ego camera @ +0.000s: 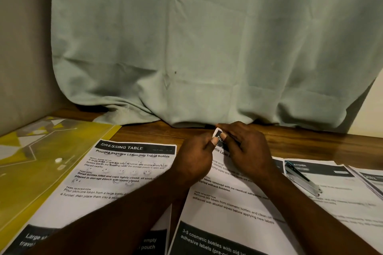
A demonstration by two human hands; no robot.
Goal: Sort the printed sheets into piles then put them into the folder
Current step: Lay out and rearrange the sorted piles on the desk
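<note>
Head view shows our left hand [199,156] and right hand [247,149] meeting at the far corner of the middle sheet [228,209], each pinching that lifted corner between thumb and curled fingers, probably to peel one page free for sorting. Beside it on the wooden table [310,143] lies the dressing-table sheet [128,174], its edge overlapping the yellow folder [31,163] at our left, handy for filling. At our right the kitchen sheets [339,194] sit under a slim metal tool [302,178], seemingly as a weight.
</note>
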